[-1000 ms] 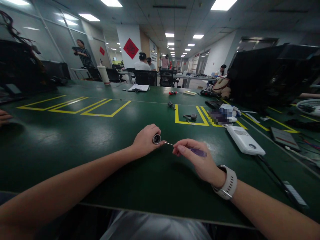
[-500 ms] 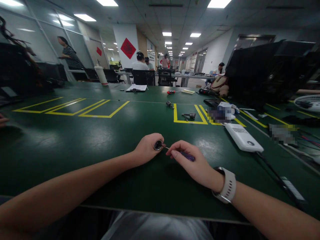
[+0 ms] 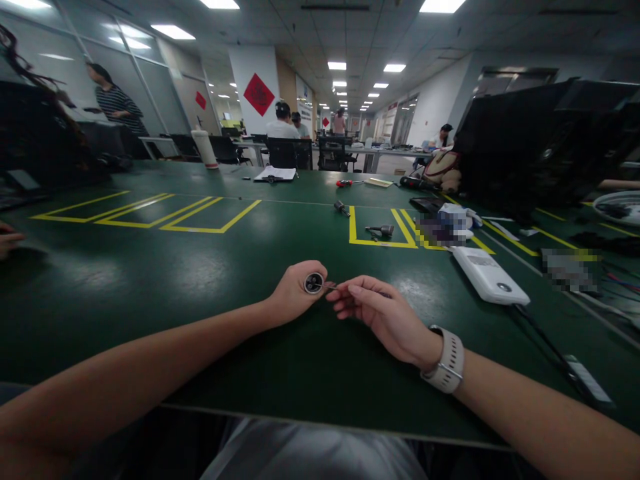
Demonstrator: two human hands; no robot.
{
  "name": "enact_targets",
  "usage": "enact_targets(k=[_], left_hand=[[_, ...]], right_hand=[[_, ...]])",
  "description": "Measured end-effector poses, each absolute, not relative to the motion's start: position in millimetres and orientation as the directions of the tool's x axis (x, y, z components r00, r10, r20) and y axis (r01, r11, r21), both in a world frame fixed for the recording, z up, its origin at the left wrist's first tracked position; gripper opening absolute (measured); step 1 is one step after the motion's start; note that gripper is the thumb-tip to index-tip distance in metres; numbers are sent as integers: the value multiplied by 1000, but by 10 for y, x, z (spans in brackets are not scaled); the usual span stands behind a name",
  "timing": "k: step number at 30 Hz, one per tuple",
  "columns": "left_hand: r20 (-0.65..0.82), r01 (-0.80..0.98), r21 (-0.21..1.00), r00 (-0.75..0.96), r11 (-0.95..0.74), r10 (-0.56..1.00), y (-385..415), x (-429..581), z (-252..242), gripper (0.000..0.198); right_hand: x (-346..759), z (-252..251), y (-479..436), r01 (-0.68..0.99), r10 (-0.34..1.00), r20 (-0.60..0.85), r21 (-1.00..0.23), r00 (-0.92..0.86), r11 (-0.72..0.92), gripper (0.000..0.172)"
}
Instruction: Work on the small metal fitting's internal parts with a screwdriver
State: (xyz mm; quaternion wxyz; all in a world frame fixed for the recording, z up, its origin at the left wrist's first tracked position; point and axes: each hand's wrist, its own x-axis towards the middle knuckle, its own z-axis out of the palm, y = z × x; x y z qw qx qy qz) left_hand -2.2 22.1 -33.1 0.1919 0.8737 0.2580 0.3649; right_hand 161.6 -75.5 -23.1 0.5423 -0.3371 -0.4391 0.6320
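Observation:
My left hand [image 3: 291, 293] is closed around a round dark part with a shiny metal rim [image 3: 313, 283]. Its open end faces me and shows small round shapes inside; the rest is hidden in the hand. My right hand [image 3: 387, 313] pinches a thin screwdriver [image 3: 332, 287], whose purple handle is mostly covered by the fingers. The shaft points left, and its tip lies at the mouth of the round part. Whether it touches anything inside, I cannot tell. Both hands are above the near middle of the green table [image 3: 240, 373].
Beyond the hands lie two dark metal parts with shafts, one inside yellow tape [image 3: 384, 231] and one beside it [image 3: 341, 209]. A red screwdriver [image 3: 345, 183] and a clipboard [image 3: 275, 175] lie farther back. On the right is a white cabled device [image 3: 490, 275]. Another person's hand [image 3: 9, 240] shows at left.
The round part has turned more toward me, showing more of its inside. My right hand has rolled, hiding more of the purple handle, and the screwdriver tip has shifted left to the part's mouth.

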Motion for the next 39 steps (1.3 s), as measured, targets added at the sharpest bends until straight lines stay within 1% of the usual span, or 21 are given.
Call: enact_targets(k=[3, 5, 7, 11, 13, 16, 22, 30, 33, 39], left_hand=[[505, 353, 479, 638, -804, 581, 235, -23, -328, 15], [475, 385, 405, 686, -829, 551, 242, -27, -324, 11], [447, 397, 335, 732, -855, 515, 254, -26, -323, 8], [408, 404, 287, 769, -869, 492, 300, 13, -325, 6], [364, 400, 250, 805, -882, 469, 331, 51, -320, 7], [304, 371, 179, 860, -911, 410, 379, 108, -310, 8], [292, 351, 176, 874, -920, 389, 438, 121, -332, 6], [293, 339, 185, 877, -922, 381, 433, 103, -334, 7], [291, 331, 160, 885, -930, 364, 442, 105, -325, 7], [251, 315, 53, 914, -948, 318, 420, 102, -256, 7]], right_hand=[[1616, -234, -763, -289, 990, 78, -957, -116, 42, 13], [1622, -232, -767, -195, 993, 101, -977, -66, 87, 14], [1634, -230, -753, -160, 994, 103, -983, -41, 95, 14], [1679, -243, -664, -279, 998, 46, -960, -47, 31, 15], [1714, -261, -616, -337, 999, 8, -941, -49, -9, 15], [1773, -289, -571, -376, 999, -24, -926, -47, -40, 15], [1829, -297, -549, -385, 995, -78, -918, -68, -98, 15], [1812, -280, -553, -415, 995, -90, -904, -53, -104, 13], [1811, -274, -551, -421, 994, -97, -901, -47, -108, 12], [1813, -276, -548, -405, 995, -97, -908, -35, -103, 13]])
